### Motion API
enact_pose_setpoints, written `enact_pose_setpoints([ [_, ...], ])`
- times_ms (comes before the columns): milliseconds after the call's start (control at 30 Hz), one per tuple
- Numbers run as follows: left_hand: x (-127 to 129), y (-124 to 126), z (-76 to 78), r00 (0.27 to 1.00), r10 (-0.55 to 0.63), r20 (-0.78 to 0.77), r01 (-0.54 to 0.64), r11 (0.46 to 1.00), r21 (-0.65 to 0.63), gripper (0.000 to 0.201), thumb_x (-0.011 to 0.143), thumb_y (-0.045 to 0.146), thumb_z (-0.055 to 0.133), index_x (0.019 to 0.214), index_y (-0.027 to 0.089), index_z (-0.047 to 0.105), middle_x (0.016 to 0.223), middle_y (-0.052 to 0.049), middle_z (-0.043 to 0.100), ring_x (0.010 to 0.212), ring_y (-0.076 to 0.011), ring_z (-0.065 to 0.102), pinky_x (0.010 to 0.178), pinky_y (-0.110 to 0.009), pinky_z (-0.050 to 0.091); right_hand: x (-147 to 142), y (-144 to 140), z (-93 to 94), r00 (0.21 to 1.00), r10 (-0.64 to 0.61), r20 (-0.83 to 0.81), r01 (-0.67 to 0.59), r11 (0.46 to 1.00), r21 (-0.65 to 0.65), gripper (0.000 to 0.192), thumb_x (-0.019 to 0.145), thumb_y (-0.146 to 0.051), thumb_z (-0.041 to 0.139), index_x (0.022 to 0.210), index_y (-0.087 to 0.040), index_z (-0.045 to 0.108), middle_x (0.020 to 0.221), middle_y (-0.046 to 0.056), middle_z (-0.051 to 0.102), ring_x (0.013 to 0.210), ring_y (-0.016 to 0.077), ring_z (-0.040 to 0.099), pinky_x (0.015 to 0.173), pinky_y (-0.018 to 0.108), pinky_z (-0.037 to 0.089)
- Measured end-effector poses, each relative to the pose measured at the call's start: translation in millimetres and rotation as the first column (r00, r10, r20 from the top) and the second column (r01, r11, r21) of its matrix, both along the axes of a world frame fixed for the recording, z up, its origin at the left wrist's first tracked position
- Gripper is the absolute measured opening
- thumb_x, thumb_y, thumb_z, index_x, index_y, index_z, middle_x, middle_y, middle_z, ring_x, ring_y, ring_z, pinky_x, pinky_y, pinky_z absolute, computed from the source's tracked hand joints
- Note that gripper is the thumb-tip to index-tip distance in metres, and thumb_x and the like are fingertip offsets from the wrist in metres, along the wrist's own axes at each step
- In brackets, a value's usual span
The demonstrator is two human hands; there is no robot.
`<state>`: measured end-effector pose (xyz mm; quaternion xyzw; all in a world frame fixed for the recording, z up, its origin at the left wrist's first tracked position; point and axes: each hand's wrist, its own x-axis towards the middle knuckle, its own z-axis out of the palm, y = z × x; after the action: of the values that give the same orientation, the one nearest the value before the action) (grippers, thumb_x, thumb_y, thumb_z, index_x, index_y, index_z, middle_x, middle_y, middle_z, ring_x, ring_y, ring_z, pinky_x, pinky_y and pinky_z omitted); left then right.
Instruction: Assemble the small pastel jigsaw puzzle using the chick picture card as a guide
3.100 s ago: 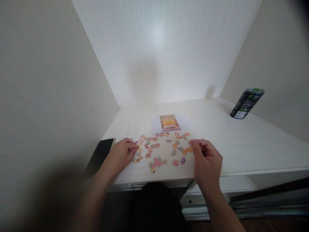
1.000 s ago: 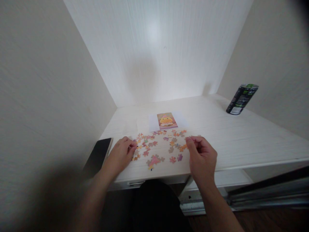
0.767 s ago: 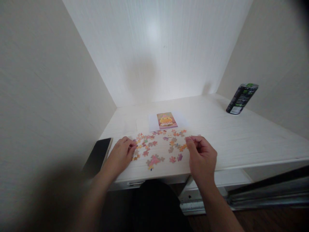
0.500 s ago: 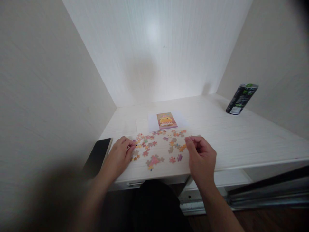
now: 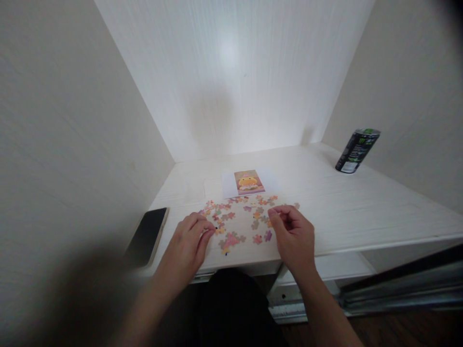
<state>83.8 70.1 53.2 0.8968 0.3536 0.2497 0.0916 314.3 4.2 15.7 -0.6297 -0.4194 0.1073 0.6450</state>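
Two hands, left hand [image 5: 188, 241] and right hand [image 5: 292, 234], rest among scattered puzzle pieces [image 5: 241, 218] on a white desk [image 5: 361, 207]; reference picture [image 5: 248, 182] beyond, phone [image 5: 147, 235] left, can [image 5: 356, 150] far right.

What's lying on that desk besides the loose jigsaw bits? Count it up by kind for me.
Phone: 1
Can: 1
Picture card: 1
Joined cluster of pieces: 1
Total: 4
The loose pieces are too small and blurred to count; the left hand and right hand rest among them.
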Motion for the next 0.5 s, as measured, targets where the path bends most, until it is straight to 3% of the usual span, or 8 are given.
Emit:
enact_pose_setpoints([
  [100,7.0,-9.9,0.9,0.997,-0.045,0.056,0.043,0.999,0.027,0.015,0.097,0.022,0.046,0.097,0.020,0.061,0.101,-0.007,0.057,0.099,-0.0213,0.054,0.090,-0.037,0.045,-3.9,-3.1,2.7,0.959,0.240,0.150,-0.242,0.970,-0.003,0.014,0.086,-0.030,0.063,0.094,-0.020,0.068,0.066,-0.003,0.056,0.061,0.0113,0.051,0.061,0.026,0.041],
  [233,14.2,-18.6,-1.0,0.996,-0.061,0.070,0.057,0.997,0.060,0.012,0.096,0.019,0.049,0.099,0.019,0.061,0.103,-0.007,0.058,0.098,-0.0208,0.055,0.088,-0.036,0.045,-10.2,-5.8,8.7,0.831,0.501,0.242,-0.493,0.865,-0.098,0.021,0.086,-0.030,0.067,0.106,-0.024,0.068,0.086,-0.001,0.069,0.073,0.0120,0.060,0.067,0.025,0.045],
  [367,21.0,-27.0,-5.9,0.994,-0.078,0.083,0.070,0.993,0.092,0.012,0.096,0.017,0.050,0.102,0.019,0.061,0.105,-0.007,0.058,0.100,-0.0206,0.055,0.089,-0.036,0.046,-12.3,-5.9,10.8,0.750,0.594,0.292,-0.567,0.804,-0.180,0.017,0.087,-0.034,0.067,0.100,-0.024,0.071,0.083,-0.001,0.071,0.075,0.0129,0.061,0.072,0.027,0.045],
  [500,20.6,-27.7,-8.0,0.994,-0.067,0.089,0.058,0.993,0.102,0.014,0.096,0.017,0.050,0.105,0.019,0.061,0.105,-0.007,0.059,0.101,-0.0209,0.055,0.091,-0.036,0.045,-10.5,-4.3,8.0,0.768,0.574,0.284,-0.538,0.819,-0.198,0.011,0.088,-0.031,0.065,0.093,-0.024,0.072,0.082,-0.002,0.071,0.073,0.0132,0.061,0.073,0.028,0.044],
])
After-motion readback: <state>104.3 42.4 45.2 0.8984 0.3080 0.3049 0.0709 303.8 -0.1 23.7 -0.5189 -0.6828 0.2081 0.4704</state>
